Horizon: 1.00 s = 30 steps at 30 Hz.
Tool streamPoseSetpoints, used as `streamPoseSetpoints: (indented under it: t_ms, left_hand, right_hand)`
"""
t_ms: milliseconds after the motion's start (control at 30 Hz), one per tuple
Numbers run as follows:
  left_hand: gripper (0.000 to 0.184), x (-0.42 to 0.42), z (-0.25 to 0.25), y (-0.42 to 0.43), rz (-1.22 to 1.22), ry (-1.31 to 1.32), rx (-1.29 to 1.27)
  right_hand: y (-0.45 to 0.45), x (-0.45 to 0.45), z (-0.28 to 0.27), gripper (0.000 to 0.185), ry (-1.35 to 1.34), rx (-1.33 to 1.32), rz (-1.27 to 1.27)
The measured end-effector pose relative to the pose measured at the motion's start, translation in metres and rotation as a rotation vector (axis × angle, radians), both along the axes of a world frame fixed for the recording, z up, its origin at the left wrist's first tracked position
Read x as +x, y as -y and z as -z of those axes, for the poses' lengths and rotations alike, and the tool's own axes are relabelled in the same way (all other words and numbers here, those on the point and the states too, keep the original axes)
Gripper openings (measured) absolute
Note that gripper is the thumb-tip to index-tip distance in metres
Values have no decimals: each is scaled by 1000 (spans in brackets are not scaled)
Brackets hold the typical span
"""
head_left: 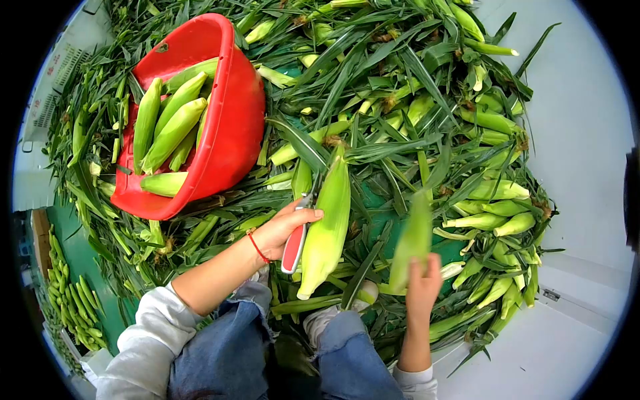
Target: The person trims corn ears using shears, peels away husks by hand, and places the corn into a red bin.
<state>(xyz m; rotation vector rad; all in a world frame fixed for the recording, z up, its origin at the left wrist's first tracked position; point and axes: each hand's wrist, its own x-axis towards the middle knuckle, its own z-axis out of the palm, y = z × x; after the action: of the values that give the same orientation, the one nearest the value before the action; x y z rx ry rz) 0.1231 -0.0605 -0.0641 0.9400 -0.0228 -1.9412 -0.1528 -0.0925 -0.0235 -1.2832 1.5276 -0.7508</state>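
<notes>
My left hand (288,230), with a red string at the wrist, is closed around pruning shears (295,248) with red and grey handles. Its thumb presses against a large green ear of corn (328,223), which hangs upright with its pale cut base downward. To the right, my right hand (423,283) is closed on a light green husk leaf (411,243), blurred by motion. The leaf is apart from the ear. Parts of the shears are hidden behind my fingers and the ear.
A red tub (230,127) holding several ears tilts at the upper left. Ears in husk (500,207) are piled at the right beside a pale wall (580,167). Leaves and stalks surround my legs. More ears (73,307) lie at the far lower left.
</notes>
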Motion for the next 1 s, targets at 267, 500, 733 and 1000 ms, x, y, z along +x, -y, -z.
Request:
streamPoseSetpoints:
  t_ms: [267,500,733,1000]
  left_hand:
    - [47,-25,-33,18,175,665,-252]
    - [43,-10,-21,-35,43,-220,196]
    - [64,-59,-38,-46,365,-263,191]
    - [48,-51,-19,-50,342,78,72]
  right_hand:
    - [-4,72,28,60,608,381,-153]
    - [22,54,25,46,927,249,475]
    - [13,55,25,46,848,47,494]
    - [12,46,26,58,727,45,263]
